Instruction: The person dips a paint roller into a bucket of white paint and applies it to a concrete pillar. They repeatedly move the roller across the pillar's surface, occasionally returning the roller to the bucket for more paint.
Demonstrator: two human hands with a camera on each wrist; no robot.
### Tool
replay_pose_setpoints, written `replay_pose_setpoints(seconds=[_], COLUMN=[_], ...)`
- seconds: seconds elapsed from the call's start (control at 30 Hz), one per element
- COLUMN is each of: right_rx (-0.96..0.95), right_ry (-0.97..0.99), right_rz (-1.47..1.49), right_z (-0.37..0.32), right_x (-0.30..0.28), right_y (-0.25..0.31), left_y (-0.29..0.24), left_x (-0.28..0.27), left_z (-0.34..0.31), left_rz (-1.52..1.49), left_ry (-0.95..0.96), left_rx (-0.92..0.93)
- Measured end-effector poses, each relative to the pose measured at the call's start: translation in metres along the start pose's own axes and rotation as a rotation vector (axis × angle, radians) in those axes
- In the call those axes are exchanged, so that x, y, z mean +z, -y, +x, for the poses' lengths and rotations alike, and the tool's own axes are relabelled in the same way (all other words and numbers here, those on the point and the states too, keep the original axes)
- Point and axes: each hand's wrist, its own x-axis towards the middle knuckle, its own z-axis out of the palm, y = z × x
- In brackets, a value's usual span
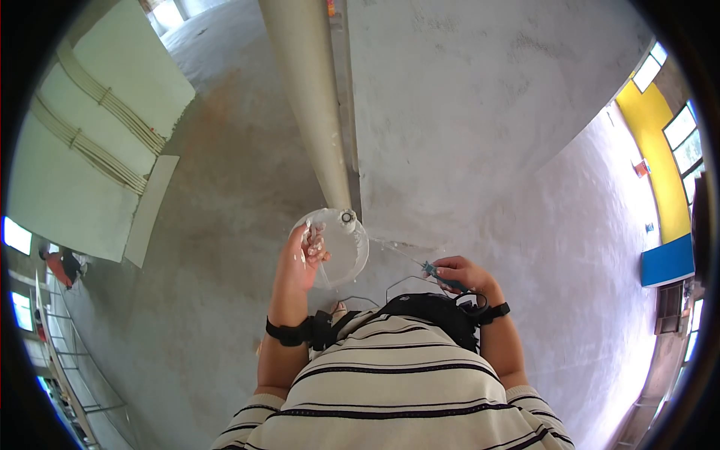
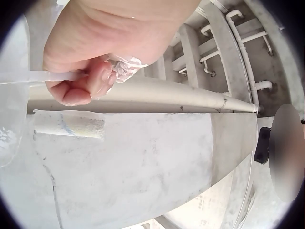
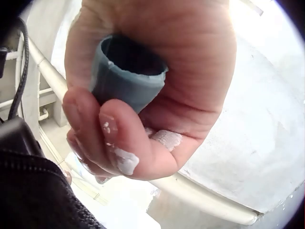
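Note:
My left hand [image 1: 306,251] grips the pale plastic handle [image 2: 43,76] of a translucent white bucket [image 1: 350,279]. White paste is smeared over the fingers of that hand, and patches of it cling to the bucket wall. On the other side, my right hand [image 1: 459,274] holds a putty knife [image 1: 429,268] by its blue-green handle. The handle's hollow end [image 3: 126,86] shows between palm and curled fingers in the right wrist view. Its thin grey blade points toward the bucket and blends with the floor behind. Dried white paste spots the right fingers too.
A thick pale pipe [image 1: 307,97] runs from above down to the bucket's far rim, beside a grey plastered wall [image 1: 480,97]. Thinner pipes [image 1: 105,150] line the left wall. Another person [image 1: 64,268] is far left near a metal frame [image 1: 71,352]. A blue panel [image 1: 667,261] stands right.

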Motion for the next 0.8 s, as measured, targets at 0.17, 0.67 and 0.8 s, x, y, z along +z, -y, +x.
replay_pose_setpoints(seconds=[0.17, 0.67, 0.8], right_rx=[-0.051, -0.171, -0.153], right_ry=[-0.006, -0.104, -0.141], right_rz=[-0.011, 0.075, 0.164], right_z=[0.002, 0.013, 0.019], right_x=[-0.003, -0.005, 0.022], right_y=[0.003, -0.019, -0.018], left_y=[0.001, 0.015, 0.000], left_x=[-0.002, -0.043, -0.043], left_z=[0.001, 0.019, 0.025], left_rz=[0.018, 0.098, 0.107], left_ry=[0.000, -0.011, -0.035], left_rx=[0.026, 0.058, 0.048])
